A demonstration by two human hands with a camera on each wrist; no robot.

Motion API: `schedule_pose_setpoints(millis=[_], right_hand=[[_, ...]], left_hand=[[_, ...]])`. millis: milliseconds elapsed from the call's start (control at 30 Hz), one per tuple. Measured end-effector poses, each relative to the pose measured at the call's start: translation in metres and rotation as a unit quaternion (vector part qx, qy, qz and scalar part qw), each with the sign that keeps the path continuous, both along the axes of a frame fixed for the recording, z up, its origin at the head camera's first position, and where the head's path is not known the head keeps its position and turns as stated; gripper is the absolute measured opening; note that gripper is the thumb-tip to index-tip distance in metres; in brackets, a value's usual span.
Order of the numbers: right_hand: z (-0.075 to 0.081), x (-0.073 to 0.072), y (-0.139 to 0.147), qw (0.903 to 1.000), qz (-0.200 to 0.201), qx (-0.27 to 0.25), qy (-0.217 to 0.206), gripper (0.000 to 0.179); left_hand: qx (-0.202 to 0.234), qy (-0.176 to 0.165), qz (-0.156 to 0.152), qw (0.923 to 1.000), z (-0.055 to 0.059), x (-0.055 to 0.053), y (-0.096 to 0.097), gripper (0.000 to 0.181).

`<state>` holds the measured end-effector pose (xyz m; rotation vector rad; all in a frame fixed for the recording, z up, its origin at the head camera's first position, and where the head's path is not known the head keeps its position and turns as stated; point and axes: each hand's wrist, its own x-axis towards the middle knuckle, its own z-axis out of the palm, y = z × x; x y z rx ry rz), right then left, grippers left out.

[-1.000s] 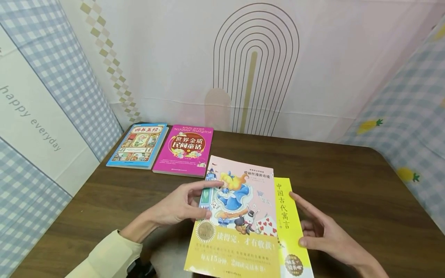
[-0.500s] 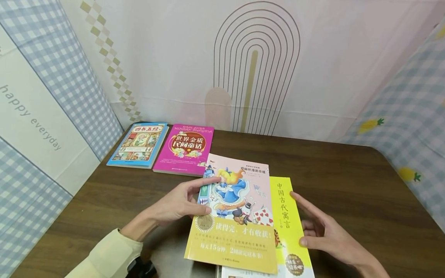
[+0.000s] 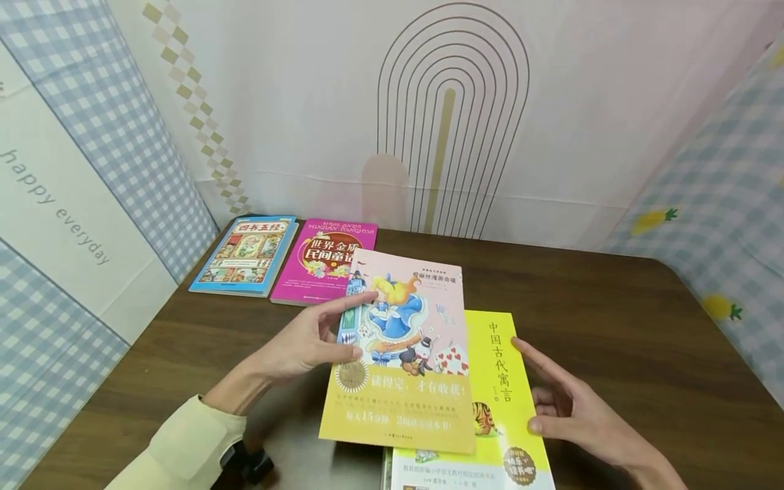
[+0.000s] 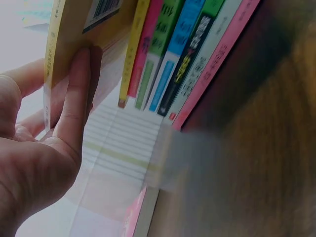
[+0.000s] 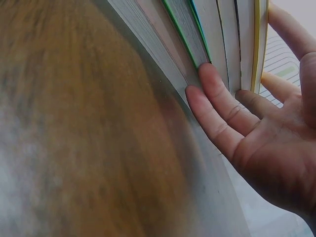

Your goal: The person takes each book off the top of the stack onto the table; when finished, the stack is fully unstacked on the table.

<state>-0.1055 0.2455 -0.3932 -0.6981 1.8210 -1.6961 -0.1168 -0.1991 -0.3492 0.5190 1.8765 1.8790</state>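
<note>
Head cam looks forward and down over the table (image 3: 643,340); the wrist views are way closer and tipped sideways, catching the same book stack (image 4: 170,59) from its left and right sides.

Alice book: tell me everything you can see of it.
The Alice book is a closed, glossy-looking paperback, face up: pink cover with a blond girl in blue, rabbit and cards, gold lower band with Chinese text, barcode on the back. The left grip pinches its spine edge, apart from the stack; whether its right side touches is unclear.
</note>
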Motion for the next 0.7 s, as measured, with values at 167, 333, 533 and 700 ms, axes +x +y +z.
schedule_pose_setpoints(millis=[167, 333, 533, 700], right_hand=[[-0.001, 0.0, 0.001, 0.9995, 0.019, -0.023, -0.014, 0.087], [-0.004, -0.001, 0.002, 0.9986, 0.03, -0.034, -0.028, 0.088], [-0.005, -0.003, 0.002, 0.9982, 0.035, -0.029, -0.039, 0.087], [-0.002, -0.002, 0.0, 0.9989, 0.026, -0.022, -0.033, 0.088]], left_hand=[[0.011, 0.004, 0.033, 0.9994, 0.001, -0.012, -0.002, 0.086], [0.023, -0.003, 0.068, 0.9974, 0.001, -0.026, -0.002, 0.085], [0.013, 0.0, 0.115, 0.9933, 0.006, -0.049, -0.002, 0.083], [0.001, -0.001, 0.143, 0.9898, 0.011, -0.068, -0.002, 0.082]])
